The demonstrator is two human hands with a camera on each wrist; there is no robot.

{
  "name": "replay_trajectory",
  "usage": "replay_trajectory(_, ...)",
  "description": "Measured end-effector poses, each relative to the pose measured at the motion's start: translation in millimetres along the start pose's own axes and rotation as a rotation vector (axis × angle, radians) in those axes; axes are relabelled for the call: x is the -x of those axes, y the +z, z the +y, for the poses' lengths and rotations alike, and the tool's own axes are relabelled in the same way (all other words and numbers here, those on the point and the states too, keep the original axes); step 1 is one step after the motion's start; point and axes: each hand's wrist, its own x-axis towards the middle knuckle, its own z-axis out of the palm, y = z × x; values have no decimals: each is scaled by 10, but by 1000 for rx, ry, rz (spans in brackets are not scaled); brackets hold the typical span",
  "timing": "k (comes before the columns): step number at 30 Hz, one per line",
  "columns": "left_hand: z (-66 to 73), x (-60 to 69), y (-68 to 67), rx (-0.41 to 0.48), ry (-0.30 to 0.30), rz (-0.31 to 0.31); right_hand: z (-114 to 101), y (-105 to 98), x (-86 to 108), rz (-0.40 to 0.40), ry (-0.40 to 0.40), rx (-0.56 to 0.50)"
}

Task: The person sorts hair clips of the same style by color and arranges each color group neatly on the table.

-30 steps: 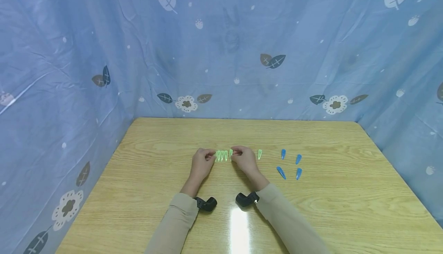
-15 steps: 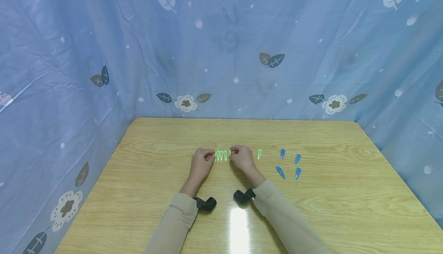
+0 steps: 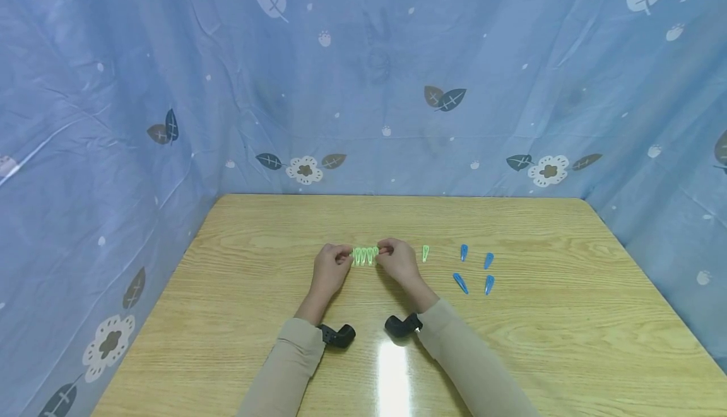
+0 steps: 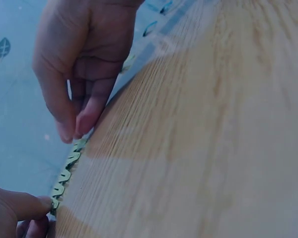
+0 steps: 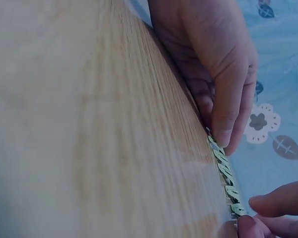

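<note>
Several light green snap hair clips [image 3: 363,255] lie side by side in a short row on the wooden table. My left hand [image 3: 331,268] pinches the hair clip at the row's left end between thumb and fingers, partly covering it. At the other end, my right hand [image 3: 401,262] pinches the last green hair clip [image 3: 375,252], which stands close beside its neighbour. Both wrist views show the fingertips of the two hands at opposite ends of the row, where the clips [image 4: 64,176] appear edge-on.
One more green hair clip [image 3: 425,253] lies apart, right of my right hand. Farther right, several blue hair clips [image 3: 489,260] are spread out. A blue patterned curtain [image 3: 386,89] hangs behind and beside the table [image 3: 272,215].
My right hand has moved slightly left, bringing its green hair clip up against the row. The left hand has stayed at the row's left end.
</note>
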Motion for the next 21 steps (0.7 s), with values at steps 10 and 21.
replay_trajectory(10,-28,-6,15,-1,-1,4,81,-116,102,-49,-76,-142)
replay_trajectory(21,-6,5,14,-6,7,10,196,-408,176,-6,-91,-239)
